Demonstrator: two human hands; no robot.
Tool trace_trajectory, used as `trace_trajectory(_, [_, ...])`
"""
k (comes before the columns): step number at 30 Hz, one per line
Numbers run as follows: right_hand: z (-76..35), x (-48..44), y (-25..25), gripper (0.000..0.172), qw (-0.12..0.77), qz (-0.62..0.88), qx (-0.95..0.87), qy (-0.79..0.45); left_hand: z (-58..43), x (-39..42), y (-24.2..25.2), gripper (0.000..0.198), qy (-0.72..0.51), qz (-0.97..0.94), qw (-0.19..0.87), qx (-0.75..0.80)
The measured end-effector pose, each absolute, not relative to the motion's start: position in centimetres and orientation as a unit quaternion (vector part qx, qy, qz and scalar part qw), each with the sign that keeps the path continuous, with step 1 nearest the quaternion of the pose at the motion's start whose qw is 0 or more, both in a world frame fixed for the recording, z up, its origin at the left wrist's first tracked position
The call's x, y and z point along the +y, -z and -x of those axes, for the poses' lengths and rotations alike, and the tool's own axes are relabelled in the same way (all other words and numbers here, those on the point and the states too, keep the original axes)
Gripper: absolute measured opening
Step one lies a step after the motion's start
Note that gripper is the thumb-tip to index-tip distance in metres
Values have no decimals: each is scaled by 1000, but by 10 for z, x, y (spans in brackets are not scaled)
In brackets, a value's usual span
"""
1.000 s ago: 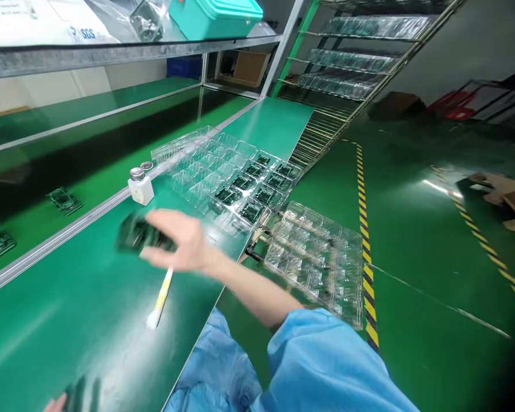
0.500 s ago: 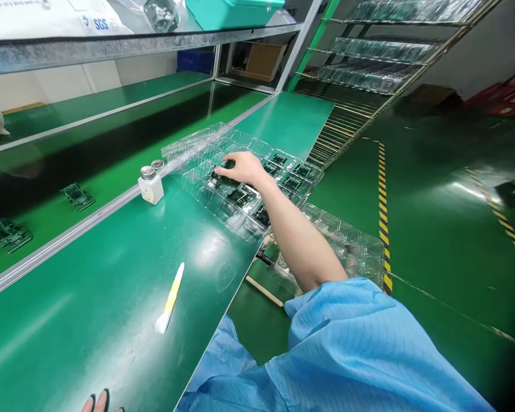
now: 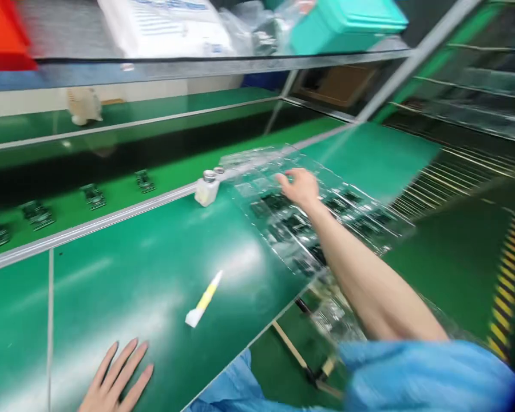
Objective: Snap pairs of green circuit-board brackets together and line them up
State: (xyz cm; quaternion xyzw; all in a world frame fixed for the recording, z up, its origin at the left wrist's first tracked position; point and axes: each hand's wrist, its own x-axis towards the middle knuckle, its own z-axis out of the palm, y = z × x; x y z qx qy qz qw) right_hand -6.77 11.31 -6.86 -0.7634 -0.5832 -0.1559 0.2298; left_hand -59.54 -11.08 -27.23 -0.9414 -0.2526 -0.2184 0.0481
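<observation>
My right hand [image 3: 301, 186] is above a clear plastic compartment tray [image 3: 289, 260], its thumb and fingers apart with nothing visible between them. Beneath and beside it, a green circuit board [image 3: 274, 200] sits in one compartment, and several more boards lie in others. The fast motion blurs the tray's details. Fingers spread, my left hand [image 3: 118, 383] is low over the green bench [image 3: 154, 274], at the bottom of the view. To its right lies a thin white-and-yellow tool [image 3: 206, 297] with a white lump at its near end.
A white bottle with a metal cap [image 3: 206, 189] stands by the metal rail [image 3: 154, 204]. Beyond the rail, several circuit boards [image 3: 93, 195] lie in a row on the green belt. Overhead runs a shelf [image 3: 163, 70] with a turquoise bin [image 3: 347, 26]. A wire rack [image 3: 455, 166] is at right.
The view has swung left. My right hand has let go of the circuit board, which is now in the tray, and has lifted. More of my left hand has come into view.
</observation>
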Motion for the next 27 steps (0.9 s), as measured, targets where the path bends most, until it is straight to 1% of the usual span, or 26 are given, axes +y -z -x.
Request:
trace_trajectory(1, [79, 118, 64, 52, 248, 738, -604, 170, 589, -100, 261, 60, 227, 941, 43, -246])
trace_trajectory(2, [94, 123, 60, 53, 264, 708, -630, 180, 582, -87, 250, 57, 182, 942, 25, -280])
trace_trajectory(3, [110, 129, 55, 54, 272, 676, -661, 181, 573, -72, 239, 55, 167, 932, 11, -321])
trace_trajectory(4, [130, 135, 52, 52, 270, 643, -695, 176, 564, -56, 231, 51, 180, 922, -3, -343])
trace_trajectory(6, [176, 149, 50, 44, 230, 582, -766, 145, 543, -25, 221, 45, 210, 894, -41, -394])
trace_trajectory(9, [249, 178, 58, 34, 112, 520, -844, 75, 514, 9, 221, 44, 238, 863, -49, -442])
trace_trajectory(11, [290, 206, 67, 39, 38, 509, -859, 40, 502, 19, 225, 43, 251, 853, -50, -455])
trace_trajectory(14, [334, 251, 76, 50, -31, 531, -847, 16, 497, 23, 230, 41, 263, 845, -56, -461])
trace_trajectory(18, [381, 292, 82, 48, -89, 550, -830, -8, 494, 27, 233, 41, 269, 838, -63, -470])
trace_trajectory(23, [453, 302, 92, 56, -125, 524, -841, -44, 488, 33, 231, 43, 264, 835, -83, -476])
trace_trajectory(25, [485, 299, 98, 58, -123, 519, -844, -53, 488, 33, 230, 43, 263, 833, -96, -477])
trace_trajectory(27, [512, 293, 102, 56, -112, 521, -844, -54, 489, 33, 228, 42, 264, 831, -111, -477])
